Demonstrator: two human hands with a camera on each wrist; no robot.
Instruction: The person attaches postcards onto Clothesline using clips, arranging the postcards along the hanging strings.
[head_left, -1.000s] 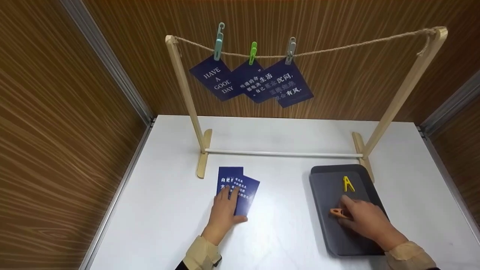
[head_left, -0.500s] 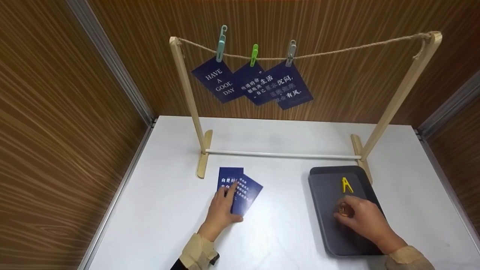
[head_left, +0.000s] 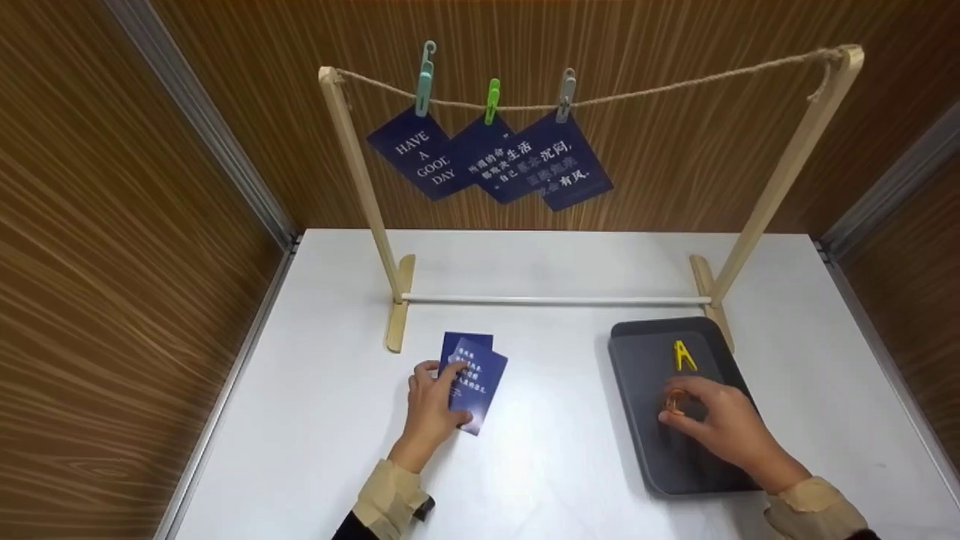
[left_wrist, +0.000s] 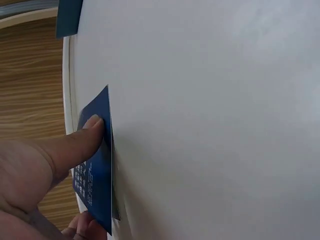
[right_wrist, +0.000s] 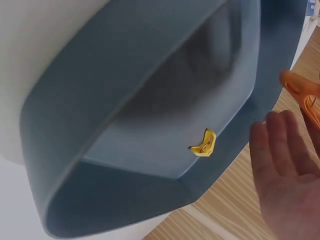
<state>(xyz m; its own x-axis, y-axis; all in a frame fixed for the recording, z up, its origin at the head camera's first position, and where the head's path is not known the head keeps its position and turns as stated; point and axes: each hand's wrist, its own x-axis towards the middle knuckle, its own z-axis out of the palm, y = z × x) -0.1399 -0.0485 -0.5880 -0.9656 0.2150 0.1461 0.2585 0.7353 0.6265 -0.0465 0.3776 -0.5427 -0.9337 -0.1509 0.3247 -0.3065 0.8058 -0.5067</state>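
Observation:
In the head view my left hand (head_left: 429, 411) holds a dark blue printed card (head_left: 484, 375) between thumb and fingers. That card overlaps a second blue card (head_left: 474, 340). The left wrist view shows my thumb on the card's face (left_wrist: 97, 175), with fingers at its lower edge. My right hand (head_left: 726, 421) pinches an orange clothespin (head_left: 674, 403) above the grey tray (head_left: 651, 461); the right wrist view shows the other fingers held out straight. Inside the tray lies a yellow clothespin (head_left: 684, 356).
A wooden rack with a white crossbar (head_left: 555, 300) stands at the back. From its twine (head_left: 690, 82) hang several blue cards, clipped by a teal clothespin (head_left: 424, 82), a green clothespin (head_left: 492, 101) and a grey clothespin (head_left: 565, 96). Wood-grain walls surround the white table (head_left: 555, 450).
My left hand has drawn the upper card left, further over the other card. The right hand has turned the orange clothespin and shifted slightly left and away from me.

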